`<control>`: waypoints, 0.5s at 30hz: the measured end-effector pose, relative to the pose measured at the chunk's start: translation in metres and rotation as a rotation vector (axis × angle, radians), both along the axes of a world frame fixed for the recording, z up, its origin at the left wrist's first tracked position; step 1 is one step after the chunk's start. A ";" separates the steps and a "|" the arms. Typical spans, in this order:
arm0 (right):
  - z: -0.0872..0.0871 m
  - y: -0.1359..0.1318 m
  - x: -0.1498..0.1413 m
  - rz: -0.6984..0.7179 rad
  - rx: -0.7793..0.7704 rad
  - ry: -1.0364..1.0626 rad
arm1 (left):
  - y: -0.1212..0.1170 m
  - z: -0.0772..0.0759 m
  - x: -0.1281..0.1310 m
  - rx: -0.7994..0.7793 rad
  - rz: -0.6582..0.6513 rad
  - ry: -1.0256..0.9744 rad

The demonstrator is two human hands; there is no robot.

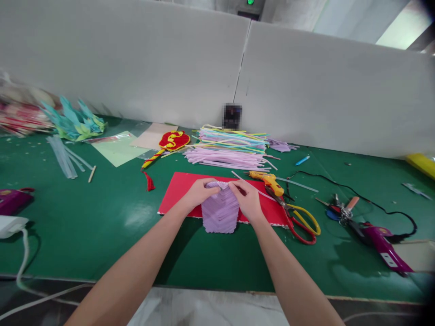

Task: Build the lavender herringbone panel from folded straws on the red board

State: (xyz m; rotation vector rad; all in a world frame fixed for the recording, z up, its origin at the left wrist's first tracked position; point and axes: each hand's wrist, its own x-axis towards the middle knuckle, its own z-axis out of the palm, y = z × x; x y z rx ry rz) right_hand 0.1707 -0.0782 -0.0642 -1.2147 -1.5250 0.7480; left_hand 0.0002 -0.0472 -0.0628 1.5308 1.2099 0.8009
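My left hand (198, 194) and my right hand (248, 199) both grip the upper rim of a lilac basket-like piece (220, 211) built from stacked strips. It stands on the near edge of a red board (176, 190) on the green table. The fingers of both hands are curled and pinched on its top edge, left hand on the left side, right hand on the right. A thin pale strip (238, 175) lies just behind my right fingers.
A stack of lilac and coloured strips (229, 147) lies behind the board. Right of my hands are a yellow glue gun (268, 180), red-and-yellow scissors (301, 219), and a purple tool (384, 242) with a black cable. A red-yellow ornament (170, 144) and glue sticks (64, 156) lie left.
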 end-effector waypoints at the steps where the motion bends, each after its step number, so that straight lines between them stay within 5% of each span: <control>1: 0.000 0.000 0.000 0.000 0.011 -0.009 | 0.000 0.000 0.000 0.002 -0.002 0.007; 15: 0.001 -0.002 0.000 0.036 0.070 0.009 | -0.001 0.002 0.000 -0.002 -0.025 0.041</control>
